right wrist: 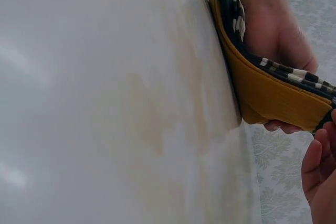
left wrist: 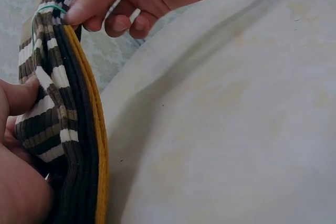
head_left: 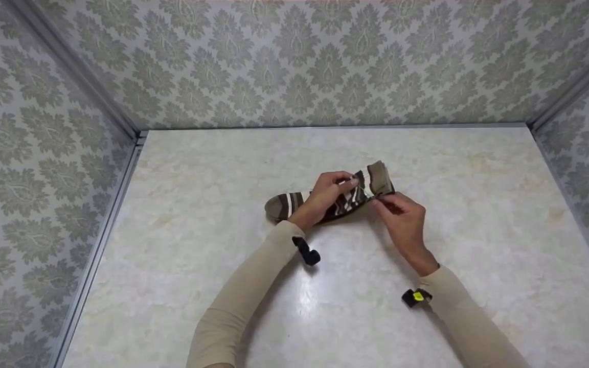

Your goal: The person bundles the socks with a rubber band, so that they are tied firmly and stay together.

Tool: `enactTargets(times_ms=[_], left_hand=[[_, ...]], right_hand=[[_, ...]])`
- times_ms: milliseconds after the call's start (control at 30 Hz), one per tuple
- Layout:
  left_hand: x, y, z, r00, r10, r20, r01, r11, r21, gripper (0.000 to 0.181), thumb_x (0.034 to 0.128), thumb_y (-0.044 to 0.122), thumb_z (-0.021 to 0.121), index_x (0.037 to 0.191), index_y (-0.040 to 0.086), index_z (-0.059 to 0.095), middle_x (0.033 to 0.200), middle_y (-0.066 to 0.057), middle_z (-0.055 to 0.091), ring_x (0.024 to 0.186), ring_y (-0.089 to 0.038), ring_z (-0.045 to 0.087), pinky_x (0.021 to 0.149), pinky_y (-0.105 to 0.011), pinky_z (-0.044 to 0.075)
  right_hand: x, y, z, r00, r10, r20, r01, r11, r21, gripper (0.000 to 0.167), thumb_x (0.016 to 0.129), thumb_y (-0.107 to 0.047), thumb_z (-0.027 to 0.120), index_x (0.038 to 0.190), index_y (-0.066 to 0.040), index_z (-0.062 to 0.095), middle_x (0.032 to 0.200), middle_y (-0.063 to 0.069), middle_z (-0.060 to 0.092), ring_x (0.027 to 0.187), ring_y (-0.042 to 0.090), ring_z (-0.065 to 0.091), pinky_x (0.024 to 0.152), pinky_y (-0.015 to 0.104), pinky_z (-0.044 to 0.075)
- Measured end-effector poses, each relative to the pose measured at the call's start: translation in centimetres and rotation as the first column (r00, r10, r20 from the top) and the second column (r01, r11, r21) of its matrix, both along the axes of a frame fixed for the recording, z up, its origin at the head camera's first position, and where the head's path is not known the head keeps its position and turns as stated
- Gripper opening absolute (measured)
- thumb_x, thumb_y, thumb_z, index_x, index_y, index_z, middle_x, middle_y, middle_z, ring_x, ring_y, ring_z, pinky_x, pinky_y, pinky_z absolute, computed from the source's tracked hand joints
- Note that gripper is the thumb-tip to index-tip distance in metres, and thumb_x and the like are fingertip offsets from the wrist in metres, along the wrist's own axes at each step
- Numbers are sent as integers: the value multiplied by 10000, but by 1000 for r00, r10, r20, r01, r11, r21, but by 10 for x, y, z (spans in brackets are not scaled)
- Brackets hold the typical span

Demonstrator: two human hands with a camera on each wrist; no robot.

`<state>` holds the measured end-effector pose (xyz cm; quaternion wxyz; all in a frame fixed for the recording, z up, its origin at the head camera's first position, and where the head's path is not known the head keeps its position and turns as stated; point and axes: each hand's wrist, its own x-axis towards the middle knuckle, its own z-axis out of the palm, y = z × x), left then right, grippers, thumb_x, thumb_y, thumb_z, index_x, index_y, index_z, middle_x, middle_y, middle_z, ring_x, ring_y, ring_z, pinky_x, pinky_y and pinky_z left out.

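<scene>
A stack of socks [head_left: 378,179], striped brown, black and white on top, is held above the table; a mustard sock [right wrist: 278,96] forms its underside. My left hand [head_left: 323,197] grips the middle of the stack, thumb on the striped side. My right hand [head_left: 404,220] pinches the lower edge near the cuffs. A thin green band [left wrist: 51,8] loops round the cuff end, close to the right fingertips in the left wrist view. The brown toe end [head_left: 276,207] sticks out left of the left hand.
The pale marbled table [head_left: 197,179] lies beneath both hands. Patterned walls [head_left: 299,61] with grey metal edging stand behind it and at both sides. Black devices are strapped at the wrists of both beige sleeves [head_left: 246,283].
</scene>
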<state>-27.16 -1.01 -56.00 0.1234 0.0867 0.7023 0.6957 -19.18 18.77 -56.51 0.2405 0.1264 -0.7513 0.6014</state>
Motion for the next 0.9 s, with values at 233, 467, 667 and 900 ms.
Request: enactTargets(times_ms=[233,467,667,900], left_hand=[[0,3,0,999,33,8,-33,999,26,131,1038,150,757,1056,35,818,875,44,689,796,-105,595,773,-256,490],[-1,1,-1,1000,23,14,-23,1000,20,138,1042,161,755,1071,41,818,898,31,692,808,-119,590,780,-268,486],[-2,-1,-2,1000,8,21,-9,1000,15,134,1048,175,758,1070,59,822,938,26,707,849,-131,589,803,-281,484],[-1,-2,-3,1000,10,27,-11,999,34,147,1034,189,780,1082,60,831,934,26,729,838,-121,610,794,-269,494]], right_hand=[[11,-9,26,996,-19,-87,26,997,77,60,919,168,770,897,114,784,813,210,749,690,52,614,650,136,467],[17,-4,35,996,6,-88,-1,998,55,72,919,164,742,911,107,785,796,212,742,687,17,617,655,135,483],[16,4,30,995,51,-80,-48,998,43,128,903,165,743,916,52,802,762,178,701,692,20,612,671,153,504],[18,9,33,990,116,-85,-106,988,116,173,860,241,756,919,83,795,744,183,714,683,11,616,665,131,506]])
